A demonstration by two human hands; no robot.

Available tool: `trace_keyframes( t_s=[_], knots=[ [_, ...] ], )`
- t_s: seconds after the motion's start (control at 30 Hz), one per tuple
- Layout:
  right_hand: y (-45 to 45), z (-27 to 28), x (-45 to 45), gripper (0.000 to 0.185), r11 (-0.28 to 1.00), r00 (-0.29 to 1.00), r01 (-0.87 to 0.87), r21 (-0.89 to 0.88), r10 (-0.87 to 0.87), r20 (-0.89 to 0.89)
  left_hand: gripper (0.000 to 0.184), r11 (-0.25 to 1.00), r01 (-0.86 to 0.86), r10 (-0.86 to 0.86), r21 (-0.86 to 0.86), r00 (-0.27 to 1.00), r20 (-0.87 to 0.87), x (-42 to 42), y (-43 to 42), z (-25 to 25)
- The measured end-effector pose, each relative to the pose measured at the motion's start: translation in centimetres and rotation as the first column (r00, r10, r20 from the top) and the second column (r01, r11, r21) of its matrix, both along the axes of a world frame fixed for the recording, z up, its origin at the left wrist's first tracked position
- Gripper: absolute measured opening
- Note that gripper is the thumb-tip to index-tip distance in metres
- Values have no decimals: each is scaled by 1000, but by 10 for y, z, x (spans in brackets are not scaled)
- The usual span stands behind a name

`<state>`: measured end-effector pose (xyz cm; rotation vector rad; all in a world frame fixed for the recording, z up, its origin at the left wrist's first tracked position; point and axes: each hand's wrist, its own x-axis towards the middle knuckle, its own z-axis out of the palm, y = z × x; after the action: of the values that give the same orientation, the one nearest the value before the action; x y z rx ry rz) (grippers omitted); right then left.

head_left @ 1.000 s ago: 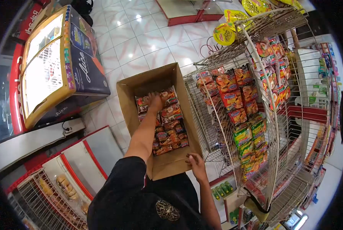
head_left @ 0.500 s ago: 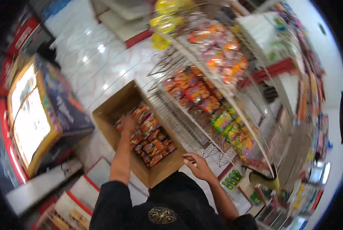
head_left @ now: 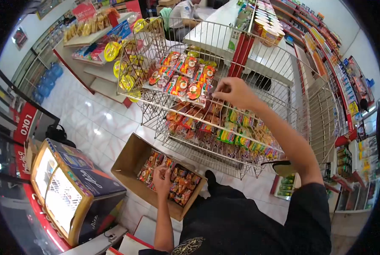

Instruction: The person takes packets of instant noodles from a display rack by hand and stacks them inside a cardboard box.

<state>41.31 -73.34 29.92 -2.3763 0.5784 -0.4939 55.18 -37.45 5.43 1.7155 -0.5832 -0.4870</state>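
My right hand (head_left: pixel 236 94) reaches over the wire rack (head_left: pixel 241 135), thumb and forefinger pinched at the right end of a red-and-orange food packet (head_left: pixel 195 90), which looks like instant noodles. It lies among several similar packets (head_left: pixel 171 59) on the rack's upper tier. My left hand (head_left: pixel 161 182) is over the open cardboard box (head_left: pixel 128 163), just above the packets (head_left: pixel 183 183) inside. Its fingers are curled together, and whatever they hold, if anything, is hidden.
Green and yellow packets (head_left: pixel 236 132) fill part of the rack's lower tier. Yellow round packs (head_left: pixel 112 51) hang at its left end. A lit freezer (head_left: pixel 77 187) stands left of the box. Behind the rack, a person (head_left: pixel 182 19) sits near a white counter (head_left: pixel 213 29).
My right hand has risen from beside the box to the rack's upper tier, going from open to pinched. The left hand stays at the box. My view has swung up towards the rack.
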Motion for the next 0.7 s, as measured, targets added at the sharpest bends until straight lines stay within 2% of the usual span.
trace_keyframes(
  t_s=[0.07,0.1,0.17,0.2,0.3,0.33,0.43,0.57,0.6,0.7],
  knots=[
    [-49,-44,10,34,995,986,98,-15,-99,-132,9,998,33,-34,-51,999,-19,-17,0,26],
    [-65,-71,15,34,997,989,80,-15,-82,-122,9,999,15,-16,-51,1000,-9,-24,1,37],
    [-92,-105,29,49,975,936,218,44,-196,-293,8,999,-11,16,-47,995,95,-30,0,57],
    [-93,-105,34,49,979,943,200,47,-179,-281,8,999,-25,31,-43,989,146,-33,0,67],
    [-83,-106,50,64,897,897,348,272,-235,-373,8,994,-69,84,-86,980,182,-34,-2,95],
    [-82,-109,53,64,901,903,333,277,-221,-367,8,991,-81,100,-105,976,192,-36,-4,103],
    [-84,-121,69,71,953,882,295,70,-243,-404,8,977,-114,148,-181,972,184,-40,-18,118],
    [-86,-105,73,76,941,857,296,163,-186,-480,8,974,-109,145,-199,974,176,-54,-47,153],
    [-90,-111,72,76,942,857,292,165,-181,-482,9,977,-97,131,-192,976,173,-57,-55,161],
    [-104,-130,71,74,845,927,372,385,-317,-201,7,967,-36,89,-253,976,201,-59,-82,180]
  ],
)
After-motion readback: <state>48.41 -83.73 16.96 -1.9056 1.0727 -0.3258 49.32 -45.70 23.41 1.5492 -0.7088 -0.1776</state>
